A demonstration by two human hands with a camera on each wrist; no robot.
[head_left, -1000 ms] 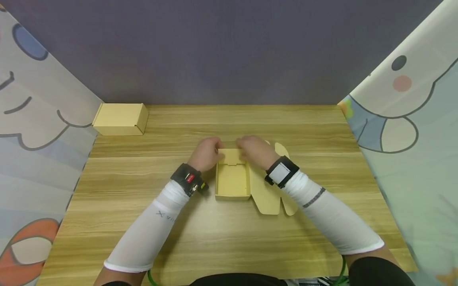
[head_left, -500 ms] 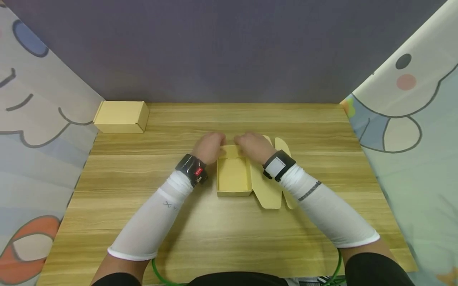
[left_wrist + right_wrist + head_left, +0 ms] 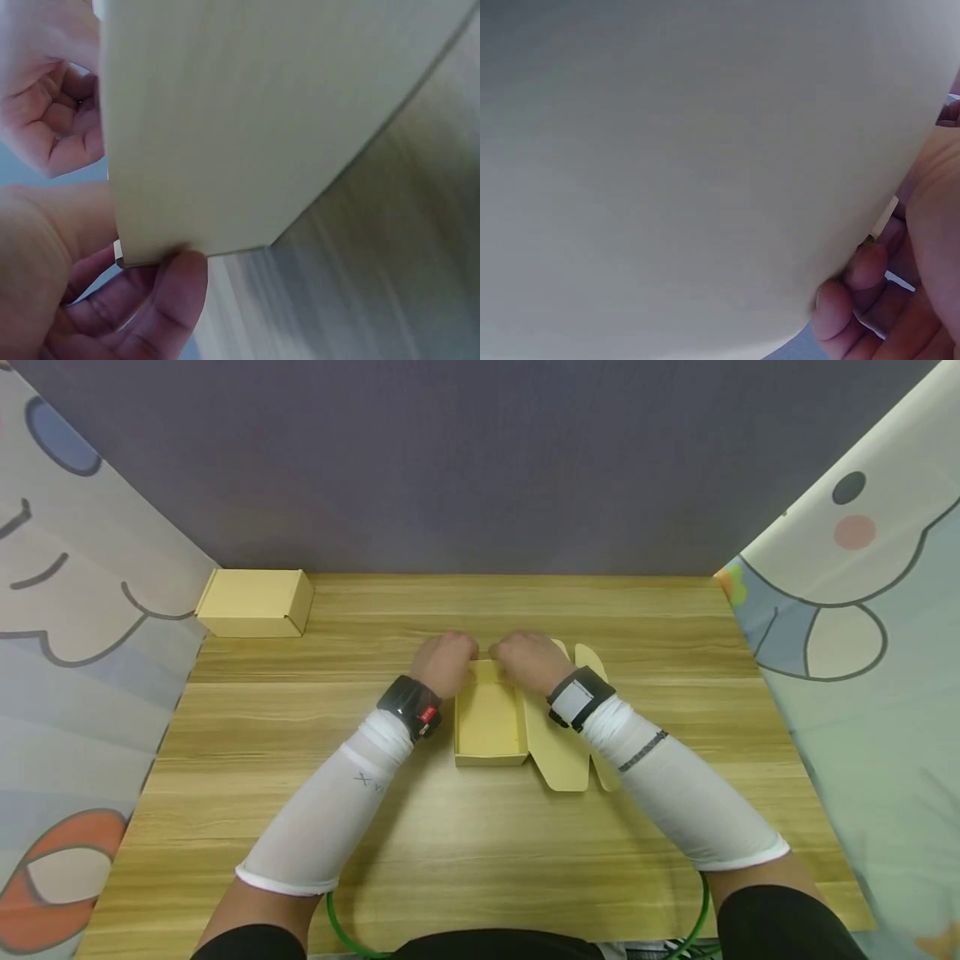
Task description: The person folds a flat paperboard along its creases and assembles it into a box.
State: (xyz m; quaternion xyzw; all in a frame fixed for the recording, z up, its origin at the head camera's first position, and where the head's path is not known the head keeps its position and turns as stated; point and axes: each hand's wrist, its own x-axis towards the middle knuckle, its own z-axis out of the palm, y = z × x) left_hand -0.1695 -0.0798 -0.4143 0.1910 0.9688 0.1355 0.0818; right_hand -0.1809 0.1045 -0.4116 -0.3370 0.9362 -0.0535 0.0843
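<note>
A: so what are the hands up to here?
B: both are at the far end of an open cardboard mailer box (image 3: 491, 727). It's lying flat near the middle of a wood-grain table (image 3: 480, 860), between the person's forearms. The left hand (image 3: 444, 664) is gripping the far left corner, fingers curled against the outside
A: and the right hand (image 3: 532, 662)?
B: looks like it's pinching the far right corner, but the right wrist cam is mostly blurry pale cardboard, so don't hold me to the exact grip
A: is the lid on?
B: nope, the lid (image 3: 558, 752) is folded out to the right, flaps spread, partly under the right hand
A: anything else on there?
B: yeah, a closed cardboard box (image 3: 251, 602) at the back left corner, well apart from the hands. The person's wearing white sleeves (image 3: 330, 810) and black wrist straps (image 3: 411, 703), fwiw
</note>
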